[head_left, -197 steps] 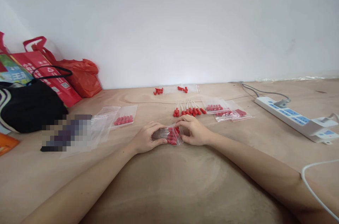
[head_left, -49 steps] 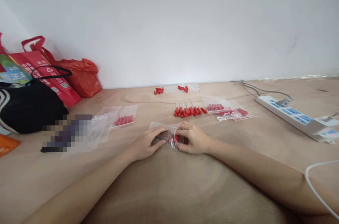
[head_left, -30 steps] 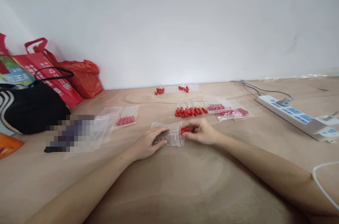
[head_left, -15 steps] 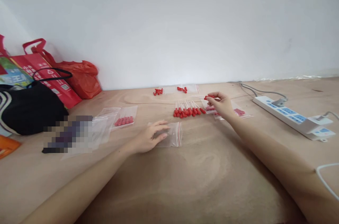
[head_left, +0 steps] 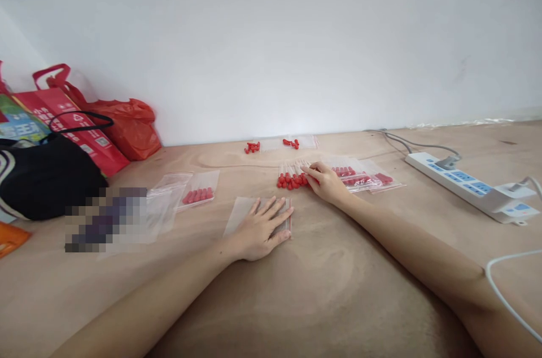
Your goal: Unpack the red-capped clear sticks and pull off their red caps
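Your left hand [head_left: 261, 229] lies flat, fingers spread, on a clear bag [head_left: 237, 213], maybe so it can't slide. Farther off, your right hand [head_left: 326, 182] reaches the red-ended sticks [head_left: 292, 180]; I can't tell if it pinches one. The sticks lie side by side, perhaps for easy picking. Small red pieces [head_left: 253, 147] sit farthest, near the wall [head_left: 271, 53].

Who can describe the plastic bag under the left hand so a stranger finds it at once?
On the wood-toned table, find the left hand spread near the middle. Beneath it lies the clear plastic bag, the only one covered by an open hand.
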`<state>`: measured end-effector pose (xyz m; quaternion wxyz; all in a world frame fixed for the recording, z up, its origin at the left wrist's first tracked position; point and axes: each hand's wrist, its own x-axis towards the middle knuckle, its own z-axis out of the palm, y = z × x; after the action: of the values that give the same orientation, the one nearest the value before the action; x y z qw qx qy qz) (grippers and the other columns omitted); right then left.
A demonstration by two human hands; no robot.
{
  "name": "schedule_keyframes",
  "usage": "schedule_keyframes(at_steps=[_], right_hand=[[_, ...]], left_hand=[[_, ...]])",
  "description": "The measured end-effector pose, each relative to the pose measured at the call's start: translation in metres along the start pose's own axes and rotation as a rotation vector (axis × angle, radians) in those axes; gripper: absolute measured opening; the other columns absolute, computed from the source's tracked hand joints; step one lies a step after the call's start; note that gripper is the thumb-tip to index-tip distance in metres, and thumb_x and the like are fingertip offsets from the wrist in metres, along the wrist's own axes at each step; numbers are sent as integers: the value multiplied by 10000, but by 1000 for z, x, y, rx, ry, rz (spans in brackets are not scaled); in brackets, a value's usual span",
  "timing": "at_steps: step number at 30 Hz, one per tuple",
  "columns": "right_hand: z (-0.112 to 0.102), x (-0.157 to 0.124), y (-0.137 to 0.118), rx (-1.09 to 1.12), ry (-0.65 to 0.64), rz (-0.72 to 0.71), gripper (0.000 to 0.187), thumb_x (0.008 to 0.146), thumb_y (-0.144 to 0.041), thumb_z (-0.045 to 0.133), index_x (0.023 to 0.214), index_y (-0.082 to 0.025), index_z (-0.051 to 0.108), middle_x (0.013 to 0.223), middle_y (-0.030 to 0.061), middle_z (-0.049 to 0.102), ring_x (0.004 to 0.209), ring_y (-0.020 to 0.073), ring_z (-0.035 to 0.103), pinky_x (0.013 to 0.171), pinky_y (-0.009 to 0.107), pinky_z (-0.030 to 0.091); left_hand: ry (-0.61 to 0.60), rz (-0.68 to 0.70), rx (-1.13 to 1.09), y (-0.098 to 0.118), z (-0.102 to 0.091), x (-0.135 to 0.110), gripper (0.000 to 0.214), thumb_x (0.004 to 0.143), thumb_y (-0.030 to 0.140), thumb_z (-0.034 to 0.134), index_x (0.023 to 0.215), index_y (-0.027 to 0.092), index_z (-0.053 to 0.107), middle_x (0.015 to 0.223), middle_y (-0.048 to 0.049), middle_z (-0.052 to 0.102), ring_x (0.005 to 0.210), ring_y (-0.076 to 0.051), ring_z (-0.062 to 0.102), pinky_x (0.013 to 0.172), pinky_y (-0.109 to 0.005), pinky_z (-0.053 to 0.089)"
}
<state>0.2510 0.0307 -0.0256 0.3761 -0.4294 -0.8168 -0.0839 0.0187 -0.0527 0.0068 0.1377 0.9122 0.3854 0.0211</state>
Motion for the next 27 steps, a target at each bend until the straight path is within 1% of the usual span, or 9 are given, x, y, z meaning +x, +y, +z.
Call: schedule_keyframes(at_steps=[4,8,12,15,17,19,23,25,27], right_hand=[[-2,-1,-3,-142,-7,-56,290,863,-253,385,1063,-201,589,894,76,587,802,173,512,673,297,382],[-5,-3,-7,-191,93,-31,256,845,-324,444,997,-196,607,850,65,611,832,191,502,685,314,335],[-9,-9,-13,-137,172,17,209,833,-302,465,933,-187,608,823,56,613,808,181,497,681,309,318],[-11,-13,-21,-104,177,8,177,825,-285,474,901,-198,608,794,42,607,770,170,489,676,308,305],[-13,-15,-27,-79,173,-32,159,821,-265,478,884,-200,609,779,35,603,750,159,485,673,306,298],[-15,-17,-34,-53,155,-90,145,813,-241,482,869,-197,609,768,30,598,733,149,480,665,302,292],[-15,-18,-40,-26,103,-181,136,790,-201,488,855,-190,607,774,31,591,729,145,473,673,306,288],[-14,-18,-40,-24,92,-200,137,779,-186,493,855,-186,606,782,32,590,740,148,474,685,311,289],[-13,-18,-39,-24,90,-202,135,777,-180,493,850,-183,607,777,31,588,744,149,475,690,314,290]], left_hand=[[137,-76,-78,-8,-4,5,474,872,450,319,1293,236,363,1377,-77,337,1280,-239,266,1041,-443,199],[279,-138,-122,-31,-16,12,342,820,387,443,1089,199,540,1145,-74,540,1057,-215,499,912,-359,376],[221,-186,-184,-51,-27,18,393,686,402,603,1016,192,557,1030,-55,581,922,-204,540,799,-318,418],[96,-265,-290,-53,-29,19,429,599,397,667,949,173,560,843,-19,599,718,-158,548,615,-252,423],[24,-286,-357,-50,-30,17,338,606,388,652,841,161,565,684,18,567,590,-123,511,522,-218,384],[51,-271,-392,-47,-32,13,247,655,381,603,748,159,550,614,32,536,549,-109,487,504,-206,373],[366,-407,-488,-70,-52,-12,226,713,364,545,753,144,513,700,4,563,583,-106,518,545,-210,421],[600,-599,-477,-101,-67,-35,264,742,358,516,878,133,495,807,-23,573,570,-95,523,528,-212,436],[807,-815,-284,-138,-80,-63,365,734,334,535,1015,118,449,841,-41,575,523,-85,504,516,-229,446]])
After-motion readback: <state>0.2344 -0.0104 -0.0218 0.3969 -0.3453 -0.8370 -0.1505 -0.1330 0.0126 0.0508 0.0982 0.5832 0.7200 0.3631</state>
